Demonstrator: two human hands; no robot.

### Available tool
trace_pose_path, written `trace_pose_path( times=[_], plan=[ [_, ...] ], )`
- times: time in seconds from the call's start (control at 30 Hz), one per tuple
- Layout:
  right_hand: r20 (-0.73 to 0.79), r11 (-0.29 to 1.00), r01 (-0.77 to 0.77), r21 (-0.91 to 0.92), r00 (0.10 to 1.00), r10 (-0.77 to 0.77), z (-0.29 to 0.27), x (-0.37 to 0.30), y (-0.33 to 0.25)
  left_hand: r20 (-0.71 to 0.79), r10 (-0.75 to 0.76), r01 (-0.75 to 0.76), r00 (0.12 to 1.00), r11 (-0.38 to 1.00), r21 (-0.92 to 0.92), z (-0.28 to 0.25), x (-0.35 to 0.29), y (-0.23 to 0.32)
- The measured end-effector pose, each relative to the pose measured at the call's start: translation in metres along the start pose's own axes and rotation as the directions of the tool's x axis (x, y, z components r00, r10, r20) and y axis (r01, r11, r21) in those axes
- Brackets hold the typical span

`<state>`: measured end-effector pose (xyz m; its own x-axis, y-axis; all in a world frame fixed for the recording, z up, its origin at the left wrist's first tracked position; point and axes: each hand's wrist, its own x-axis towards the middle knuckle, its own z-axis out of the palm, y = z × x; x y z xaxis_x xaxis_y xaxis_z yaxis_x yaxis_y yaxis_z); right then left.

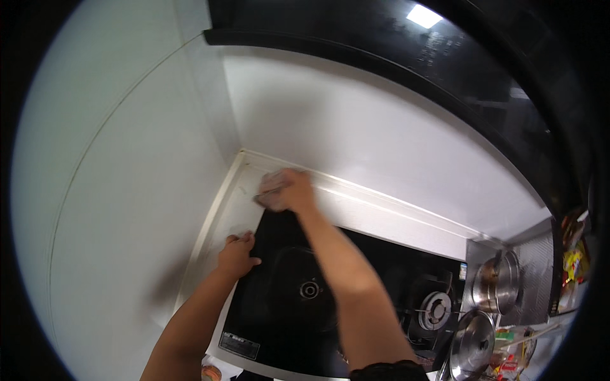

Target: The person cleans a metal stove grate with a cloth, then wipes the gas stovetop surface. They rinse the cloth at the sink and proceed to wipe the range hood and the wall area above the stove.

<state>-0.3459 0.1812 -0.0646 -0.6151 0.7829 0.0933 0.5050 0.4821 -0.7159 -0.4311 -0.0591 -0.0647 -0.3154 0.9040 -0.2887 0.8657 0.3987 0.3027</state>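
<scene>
My right hand [297,190] is closed on a greyish rag [272,192], pressed against the pale counter [232,213] just behind the far left corner of a black gas stove [279,279]. The rag and fingers are slightly blurred. My left hand [236,255] rests at the stove's left edge, its thumb spread toward the black top and its other fingers bent near the counter strip. It holds nothing that I can see. The left burner spot [309,290] shows without a grate, while the right burner [435,310] has its grate on.
White walls [121,190] enclose the left and back. A black range hood [356,38] hangs overhead. At the right stand a steel pot [495,282], a lidded pan [471,343] and several colourful packets [575,263]. A round orange-brown thing [211,373] shows at the lower edge.
</scene>
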Motion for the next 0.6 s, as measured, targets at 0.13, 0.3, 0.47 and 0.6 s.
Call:
trace_pose_path(
  times=[0.13,0.3,0.47,0.6],
  plan=[
    [-0.179,0.987,-0.054,0.152,0.981,0.081,-0.128,-0.051,0.032,0.005,-0.084,0.084,0.996,0.996,-0.03,-0.002,-0.011,-0.003],
    [-0.072,0.71,-0.314,-0.63,0.934,0.349,-0.146,-0.121,0.119,0.056,-0.105,0.108,0.993,0.993,-0.05,-0.006,-0.007,0.007],
    [0.032,0.864,-0.073,-0.499,0.994,0.103,-0.027,-0.054,0.047,-0.009,-0.103,0.102,0.995,0.991,-0.086,-0.006,-0.015,0.012],
    [0.186,0.848,0.024,-0.529,0.979,0.088,0.045,0.007,-0.043,-0.271,-0.234,0.045,0.934,0.827,-0.561,0.013,-0.042,-0.004]
  ],
)
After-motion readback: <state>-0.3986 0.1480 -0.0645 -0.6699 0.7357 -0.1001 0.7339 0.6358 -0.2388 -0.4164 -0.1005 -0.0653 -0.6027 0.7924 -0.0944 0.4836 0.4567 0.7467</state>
